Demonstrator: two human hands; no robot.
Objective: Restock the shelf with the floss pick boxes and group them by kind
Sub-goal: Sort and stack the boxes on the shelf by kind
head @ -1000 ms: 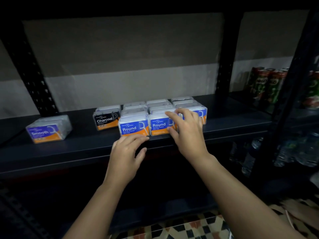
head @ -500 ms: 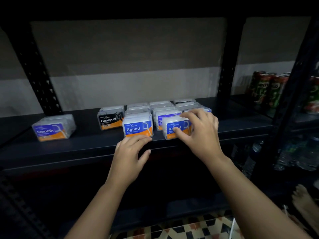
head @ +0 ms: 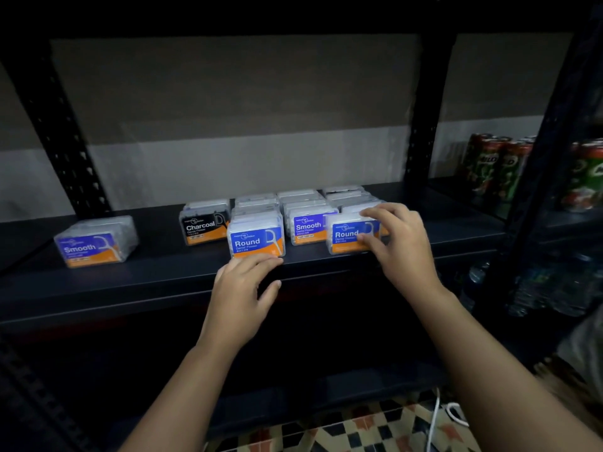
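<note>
Dark metal shelf (head: pixel 137 282), floss pick boxes bunched around centre of view.

Right hand (head: pixel 403 243) at roughly 2 o'clock from centre, fingers curled over the top and thumb on the front label of a Round box (head: pixel 347 236). Gripping it. Box sits at the front edge of the shelf, turned slightly; can't tell if it's lifted or touching the shelf.

Left hand (head: pixel 243 288) at 6 o'clock of the other Round box (head: pixel 256 239), fingers loosely spread, fingertips at the shelf lip just below that box's front. Holding nothing. Contact with the box: can't tell.

Layout:
- Front Round box heads a column of clear boxes running back toward 12 o'clock.
- Smooth box (head: pixel 306 228) at 3 o'clock of that Round box, set further back, between the two Round boxes. More boxes stacked behind it.
- Charcoal box (head: pixel 204 225), black label, at 9 o'clock of the front Round box, just beside it.
- Lone Smooth box (head: pixel 94 243) far out at 9 o'clock, well apart from the cluster, angled.

Kinds are mixed in the front row.

Milo cans (head: pixel 492 168) on the next bay at 3 o'clock. Patterned tile floor (head: pixel 359 429) at 6 o'clock.
</note>
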